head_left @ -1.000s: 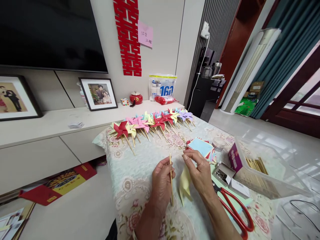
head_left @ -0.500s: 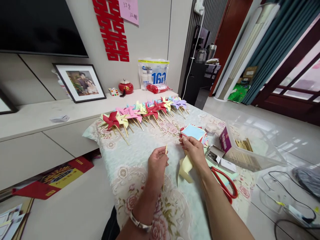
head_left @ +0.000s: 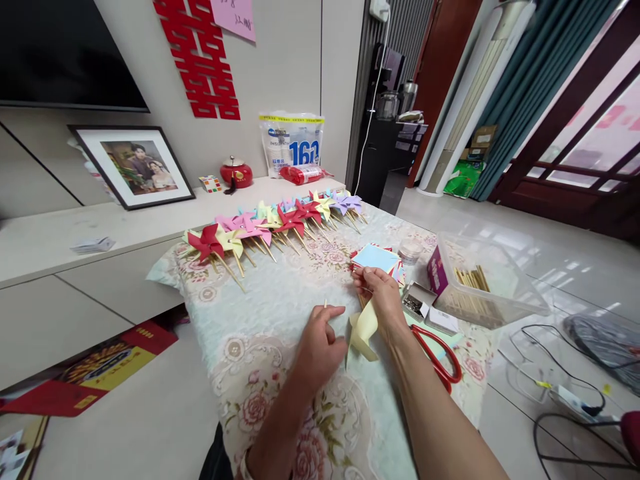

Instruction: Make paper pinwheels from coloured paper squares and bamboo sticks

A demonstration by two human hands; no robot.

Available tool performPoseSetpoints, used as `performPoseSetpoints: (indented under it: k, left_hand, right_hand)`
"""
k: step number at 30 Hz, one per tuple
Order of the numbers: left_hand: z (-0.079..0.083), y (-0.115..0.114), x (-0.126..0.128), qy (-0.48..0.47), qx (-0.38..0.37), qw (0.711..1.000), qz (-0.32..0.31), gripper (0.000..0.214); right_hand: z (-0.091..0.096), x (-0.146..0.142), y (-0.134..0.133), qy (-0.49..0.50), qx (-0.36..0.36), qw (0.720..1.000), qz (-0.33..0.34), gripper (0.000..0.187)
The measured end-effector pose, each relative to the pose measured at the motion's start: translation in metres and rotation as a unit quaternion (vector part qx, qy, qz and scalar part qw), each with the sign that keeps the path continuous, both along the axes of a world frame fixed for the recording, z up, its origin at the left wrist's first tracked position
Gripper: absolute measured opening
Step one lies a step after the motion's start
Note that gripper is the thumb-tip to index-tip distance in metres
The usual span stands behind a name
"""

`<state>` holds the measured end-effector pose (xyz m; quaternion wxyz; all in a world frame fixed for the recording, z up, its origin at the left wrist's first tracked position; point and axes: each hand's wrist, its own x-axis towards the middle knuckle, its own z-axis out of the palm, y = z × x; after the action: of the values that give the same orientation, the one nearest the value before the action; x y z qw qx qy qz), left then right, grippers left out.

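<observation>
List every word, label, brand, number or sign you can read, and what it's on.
"160": large blue print on the plastic bag; its smaller print is unclear.
"囍", repeated: the red paper cutout.
Unreadable: handwriting on the pink note, cut off by the frame; small print on the purple label and floor box.

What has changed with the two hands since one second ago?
The left hand has turned, index finger extended, hiding most of the thin wooden stick. The right hand, pale yellow folded paper hanging below, moved slightly forward toward the coloured paper stack. No release is visible. Red-handled metal scissors and colourful paper pinwheels stayed put.
</observation>
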<state>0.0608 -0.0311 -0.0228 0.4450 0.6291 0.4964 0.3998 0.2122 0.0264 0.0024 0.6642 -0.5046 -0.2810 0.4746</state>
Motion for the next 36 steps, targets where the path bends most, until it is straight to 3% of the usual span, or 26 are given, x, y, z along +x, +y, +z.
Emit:
performPoseSetpoints:
  k: [5,10,18,29,33,36]
  left_hand:
    - [0.002,-0.030,0.008,0.103,0.059,0.991,-0.060,0.069]
    - [0.004,-0.032,0.017,0.129,0.041,0.991,-0.022,0.052]
    - [-0.011,-0.021,0.008,0.027,0.027,0.998,0.045,0.024]
    - [-0.001,-0.010,0.007,-0.079,-0.077,0.990,0.092,0.013]
    - [-0.008,-0.004,0.001,-0.167,-0.151,0.970,0.092,0.018]
    - [-0.010,0.000,-0.005,-0.235,-0.196,0.947,0.094,0.027]
  right_hand:
    - [0.006,0.000,-0.003,0.005,0.006,1.000,0.001,0.029]
    - [0.006,-0.002,-0.003,0.002,0.006,1.000,0.001,0.029]
    - [0.007,-0.006,-0.004,0.015,0.013,1.000,0.007,0.028]
    - [0.010,-0.004,-0.006,0.017,0.027,0.999,0.037,0.029]
    - [0.019,0.013,-0.016,-0.079,0.054,0.993,0.072,0.026]
    - [0.023,0.024,-0.028,-0.197,0.092,0.964,0.152,0.021]
